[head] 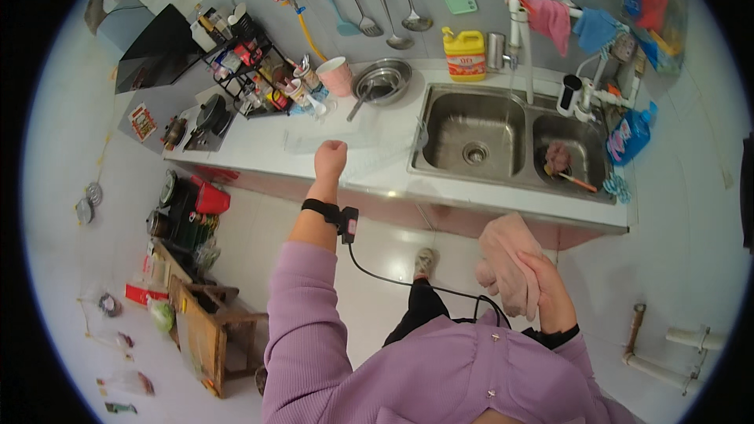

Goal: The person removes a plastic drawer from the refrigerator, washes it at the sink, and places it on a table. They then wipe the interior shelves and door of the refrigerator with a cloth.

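Observation:
My left hand (330,159), closed in a loose fist, is over the front part of the white countertop (265,136); no object shows in it. A clear, flat sheet or mat (306,140) lies on the counter just beyond it. My right hand (545,285) grips a pale pink cloth (509,265) in front of my body, below the counter edge. Ahead of that hand is the double steel sink (471,123). Water runs from the tap (513,65) near the divider. The small basin holds a pinkish scrubber (557,157) and an orange-handled brush (580,181).
Steel bowls (383,82), pink bowls (336,76) and a black rack (250,70) stand along the back left. A yellow detergent jug (465,56) is behind the sink, a blue bottle (631,135) at its right. A wooden stool (221,330) stands lower left. A cable (389,278) hangs from my left wrist.

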Demonstrator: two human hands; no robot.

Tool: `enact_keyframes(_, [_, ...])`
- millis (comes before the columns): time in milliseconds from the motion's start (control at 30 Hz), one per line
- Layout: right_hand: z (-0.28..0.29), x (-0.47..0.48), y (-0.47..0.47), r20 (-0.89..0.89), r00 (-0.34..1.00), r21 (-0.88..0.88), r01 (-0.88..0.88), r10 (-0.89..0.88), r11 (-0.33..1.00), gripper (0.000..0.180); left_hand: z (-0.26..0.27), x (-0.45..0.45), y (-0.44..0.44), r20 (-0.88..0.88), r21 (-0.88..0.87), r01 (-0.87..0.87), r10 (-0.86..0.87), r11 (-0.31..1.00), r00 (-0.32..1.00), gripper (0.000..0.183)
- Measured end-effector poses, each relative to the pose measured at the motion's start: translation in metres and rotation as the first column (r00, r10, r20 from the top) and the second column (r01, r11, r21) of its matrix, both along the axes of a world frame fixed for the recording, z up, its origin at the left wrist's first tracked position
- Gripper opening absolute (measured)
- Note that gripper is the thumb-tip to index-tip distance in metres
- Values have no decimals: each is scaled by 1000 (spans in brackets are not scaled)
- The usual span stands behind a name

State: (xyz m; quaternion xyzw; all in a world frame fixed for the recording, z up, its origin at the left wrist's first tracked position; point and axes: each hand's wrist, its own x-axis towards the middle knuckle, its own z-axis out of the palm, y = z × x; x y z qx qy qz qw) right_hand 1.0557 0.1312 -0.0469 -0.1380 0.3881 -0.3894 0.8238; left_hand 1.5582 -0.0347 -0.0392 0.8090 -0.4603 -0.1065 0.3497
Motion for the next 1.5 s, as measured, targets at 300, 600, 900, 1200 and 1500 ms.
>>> enact_keyframes(300, [2, 143, -91, -103, 982, 106, 168, -158, 980, 50, -91, 114, -185, 183, 181, 38, -71, 983, 981, 32])
enact_keyframes(600, [2, 210, -133, -123, 950, 156, 305, -288, 940, 58, -138, 119, -276, 230, 495, 90, -230, 864, 946, 30])
enact_keyframes(900, [14, 233, -160, -209, 947, 86, 268, -246, 960, 49, -132, 127, -261, 38, 111, 195, -200, 975, 979, 29])
enact_keyframes(1200, [17, 263, -182, -102, 979, 86, 188, -179, 978, 50, -40, 192, -273, -978, -205, -162, -208, 965, -1, 23])
enact_keyframes(1500, [28, 270, -180, -78, 979, 27, 191, -188, 981, 56, -32, 252, -344, -714, 36, -273, -167, 961, -680, 25])
